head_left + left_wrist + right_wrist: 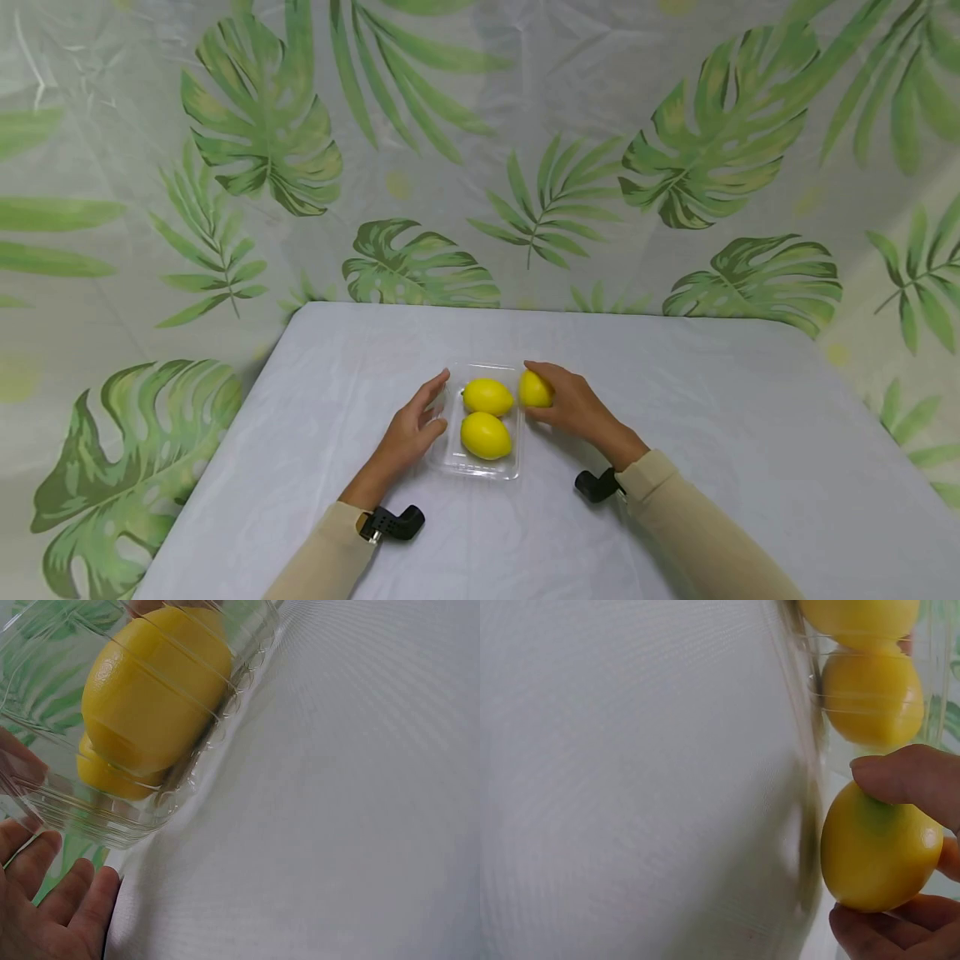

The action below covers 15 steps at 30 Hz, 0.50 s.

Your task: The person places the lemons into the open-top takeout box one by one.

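Observation:
A clear plastic container [455, 465] stands on the table with two yellow lemons in it, a far lemon [487, 397] and a near lemon [486, 436]. My right hand [573, 403] grips a third lemon [881, 847] between thumb and fingers, just outside the container's right wall. This lemon shows a greenish patch under the thumb in the right wrist view. At the container's left side is my left hand [408, 429], its fingers spread and loosely bent, holding nothing. Whether it touches the wall I cannot tell.
A white cloth covers the table [360, 350]. Behind it hangs a pale curtain [555, 283] with a green leaf print. Each wrist wears a black camera mount, one at the left [397, 522] and one at the right [597, 485].

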Tool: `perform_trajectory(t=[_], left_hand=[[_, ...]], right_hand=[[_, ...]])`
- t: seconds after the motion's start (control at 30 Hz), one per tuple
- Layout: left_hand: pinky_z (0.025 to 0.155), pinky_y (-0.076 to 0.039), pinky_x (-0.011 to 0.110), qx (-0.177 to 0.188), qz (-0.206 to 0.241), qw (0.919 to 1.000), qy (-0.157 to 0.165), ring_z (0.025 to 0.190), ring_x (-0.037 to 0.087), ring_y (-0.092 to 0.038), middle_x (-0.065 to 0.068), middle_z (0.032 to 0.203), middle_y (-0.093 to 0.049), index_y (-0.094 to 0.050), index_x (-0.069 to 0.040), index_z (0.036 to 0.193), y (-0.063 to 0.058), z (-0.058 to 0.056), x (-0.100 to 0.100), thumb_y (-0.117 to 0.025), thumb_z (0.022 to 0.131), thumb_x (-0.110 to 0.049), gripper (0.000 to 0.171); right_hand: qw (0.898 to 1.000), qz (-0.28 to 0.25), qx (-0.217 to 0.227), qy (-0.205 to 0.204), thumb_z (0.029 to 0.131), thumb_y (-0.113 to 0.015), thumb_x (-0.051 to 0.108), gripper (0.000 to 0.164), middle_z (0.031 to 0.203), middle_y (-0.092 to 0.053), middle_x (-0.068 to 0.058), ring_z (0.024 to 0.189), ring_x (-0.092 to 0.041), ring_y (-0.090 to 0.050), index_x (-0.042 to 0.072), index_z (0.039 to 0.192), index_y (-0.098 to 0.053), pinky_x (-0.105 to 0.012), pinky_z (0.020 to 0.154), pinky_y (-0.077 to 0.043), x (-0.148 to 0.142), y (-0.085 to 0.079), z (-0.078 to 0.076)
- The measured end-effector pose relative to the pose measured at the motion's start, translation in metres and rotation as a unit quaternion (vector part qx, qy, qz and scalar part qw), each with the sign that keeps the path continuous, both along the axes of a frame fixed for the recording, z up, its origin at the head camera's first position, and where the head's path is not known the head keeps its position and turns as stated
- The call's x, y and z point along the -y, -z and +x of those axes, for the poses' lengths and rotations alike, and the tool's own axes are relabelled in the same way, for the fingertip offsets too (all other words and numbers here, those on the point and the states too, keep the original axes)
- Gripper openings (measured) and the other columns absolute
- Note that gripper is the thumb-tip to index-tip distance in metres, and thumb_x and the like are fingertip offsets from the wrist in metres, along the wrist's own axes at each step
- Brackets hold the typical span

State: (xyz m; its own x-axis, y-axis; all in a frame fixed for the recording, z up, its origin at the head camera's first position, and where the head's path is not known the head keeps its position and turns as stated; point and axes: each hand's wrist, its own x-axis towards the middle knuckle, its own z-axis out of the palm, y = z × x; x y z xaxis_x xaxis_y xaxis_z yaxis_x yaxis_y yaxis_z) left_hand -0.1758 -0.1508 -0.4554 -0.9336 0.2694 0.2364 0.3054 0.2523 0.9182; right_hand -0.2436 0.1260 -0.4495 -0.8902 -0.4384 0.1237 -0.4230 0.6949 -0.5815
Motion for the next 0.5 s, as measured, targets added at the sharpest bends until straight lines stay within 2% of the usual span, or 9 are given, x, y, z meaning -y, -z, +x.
perform_trajectory(t=[0.5], left_hand=[[0.109, -0.034, 0.051, -0.011, 0.0, 0.9999, 0.0, 0.141, 0.032, -0.03, 0.019, 0.155, -0.029, -0.029, 0.003, 0.148, 0.0033, -0.0009, -0.0007, -0.049, 0.089, 0.01, 0.063]], right_hand=[[0.999, -0.028, -0.02, 0.013, 0.08, -0.078, 0.021, 0.071, 0.139, -0.053, -0.012, 0.12, -0.028, -0.055, 0.006, 0.142, -0.047, -0.045, 0.102, -0.046, -0.0096, -0.006, 0.0004]])
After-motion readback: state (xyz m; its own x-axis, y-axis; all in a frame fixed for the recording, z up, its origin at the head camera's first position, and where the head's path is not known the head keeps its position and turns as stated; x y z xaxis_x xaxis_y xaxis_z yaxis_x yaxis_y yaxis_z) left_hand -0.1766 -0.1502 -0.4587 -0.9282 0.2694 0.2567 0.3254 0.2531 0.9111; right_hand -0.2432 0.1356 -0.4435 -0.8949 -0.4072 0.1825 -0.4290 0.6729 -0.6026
